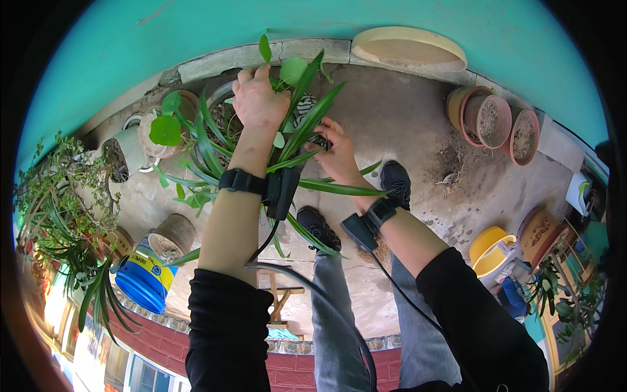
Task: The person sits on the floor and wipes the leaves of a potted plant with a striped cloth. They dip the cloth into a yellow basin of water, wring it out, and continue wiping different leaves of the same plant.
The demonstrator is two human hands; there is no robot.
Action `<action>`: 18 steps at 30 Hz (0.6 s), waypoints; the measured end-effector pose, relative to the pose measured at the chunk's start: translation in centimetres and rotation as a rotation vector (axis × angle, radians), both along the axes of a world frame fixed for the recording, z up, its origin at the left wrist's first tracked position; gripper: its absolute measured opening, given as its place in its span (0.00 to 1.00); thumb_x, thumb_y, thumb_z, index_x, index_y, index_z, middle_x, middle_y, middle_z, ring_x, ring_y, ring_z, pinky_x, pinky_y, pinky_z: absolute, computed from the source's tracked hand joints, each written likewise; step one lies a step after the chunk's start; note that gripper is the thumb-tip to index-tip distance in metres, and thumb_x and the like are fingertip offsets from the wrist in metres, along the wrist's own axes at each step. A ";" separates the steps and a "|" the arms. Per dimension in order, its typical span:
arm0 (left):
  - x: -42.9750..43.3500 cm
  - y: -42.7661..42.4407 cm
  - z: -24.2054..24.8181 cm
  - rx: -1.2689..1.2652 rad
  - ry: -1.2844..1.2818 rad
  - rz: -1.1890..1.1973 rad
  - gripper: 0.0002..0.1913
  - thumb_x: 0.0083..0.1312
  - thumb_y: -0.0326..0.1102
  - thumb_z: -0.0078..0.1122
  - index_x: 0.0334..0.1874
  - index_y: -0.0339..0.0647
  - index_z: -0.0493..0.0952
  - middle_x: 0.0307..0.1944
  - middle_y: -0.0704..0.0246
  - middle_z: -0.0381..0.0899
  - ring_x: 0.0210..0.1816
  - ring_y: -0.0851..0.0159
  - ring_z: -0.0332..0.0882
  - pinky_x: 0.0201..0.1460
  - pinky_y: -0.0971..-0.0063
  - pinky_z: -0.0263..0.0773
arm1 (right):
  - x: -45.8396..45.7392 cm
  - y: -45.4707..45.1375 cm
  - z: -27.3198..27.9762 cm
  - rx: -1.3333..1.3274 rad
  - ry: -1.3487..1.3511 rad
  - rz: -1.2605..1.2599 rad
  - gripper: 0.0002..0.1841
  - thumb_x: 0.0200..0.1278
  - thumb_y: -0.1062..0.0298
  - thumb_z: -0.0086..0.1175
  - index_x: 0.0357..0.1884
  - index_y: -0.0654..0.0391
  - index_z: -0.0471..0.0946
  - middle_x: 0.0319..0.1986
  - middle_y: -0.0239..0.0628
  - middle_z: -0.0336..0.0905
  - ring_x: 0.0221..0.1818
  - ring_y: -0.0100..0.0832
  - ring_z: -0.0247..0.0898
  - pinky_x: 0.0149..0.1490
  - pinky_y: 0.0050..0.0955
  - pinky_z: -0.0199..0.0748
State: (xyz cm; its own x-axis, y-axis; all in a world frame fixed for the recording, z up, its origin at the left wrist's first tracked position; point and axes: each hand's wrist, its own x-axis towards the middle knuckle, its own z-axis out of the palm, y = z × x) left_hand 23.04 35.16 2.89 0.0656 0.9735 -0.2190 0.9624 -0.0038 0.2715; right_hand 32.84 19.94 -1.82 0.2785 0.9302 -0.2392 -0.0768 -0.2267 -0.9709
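Observation:
My left hand (259, 100) reaches over a round pot of soil (226, 117), its curled fingertips at the base of an upright green leaf (265, 48). Whether they pinch its stem is hidden. My right hand (335, 149) has thumb and fingers on a black-and-white striped object (304, 109), possibly a pot, mostly behind foliage. Long strap-shaped leaves (316, 117) of a spider-plant-like plant spread between and below both hands. Rounder leaves (165, 130) hang to the left. Both wrists wear black straps with cabled devices.
Clay pots of dry soil (494, 121) stand right by the turquoise wall (210, 29), where a shallow cream basin (409, 46) leans. Leafy potted plants (68, 186) and a blue-and-yellow bucket (147, 274) are left. A yellow container (490, 252) sits right. Black shoes (318, 228) stand on concrete.

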 end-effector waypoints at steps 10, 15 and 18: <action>-4.1 -0.9 -1.7 -0.022 -0.692 0.444 0.08 0.59 0.30 0.62 0.37 0.34 0.80 0.34 0.69 0.80 0.33 0.69 0.75 0.39 0.77 0.71 | 0.3 3.6 -0.9 0.018 -0.226 -0.043 0.14 0.48 0.81 0.55 0.40 0.60 0.78 0.42 0.45 0.78 0.42 0.44 0.76 0.46 0.32 0.73; -5.7 -3.2 0.3 -0.166 -1.019 0.668 0.07 0.66 0.31 0.55 0.43 0.40 0.78 0.44 0.70 0.82 0.43 0.74 0.78 0.37 0.83 0.71 | 0.3 9.2 -3.1 0.079 -0.327 0.030 0.16 0.48 0.74 0.59 0.43 0.58 0.77 0.40 0.48 0.79 0.41 0.46 0.76 0.47 0.34 0.73; -5.7 -4.7 1.3 -0.184 -1.138 0.707 0.06 0.67 0.30 0.54 0.42 0.39 0.78 0.41 0.70 0.82 0.42 0.73 0.78 0.37 0.83 0.71 | 0.7 9.1 -3.1 -0.005 -0.270 0.136 0.17 0.51 0.71 0.61 0.45 0.60 0.77 0.37 0.44 0.80 0.39 0.35 0.76 0.45 0.29 0.72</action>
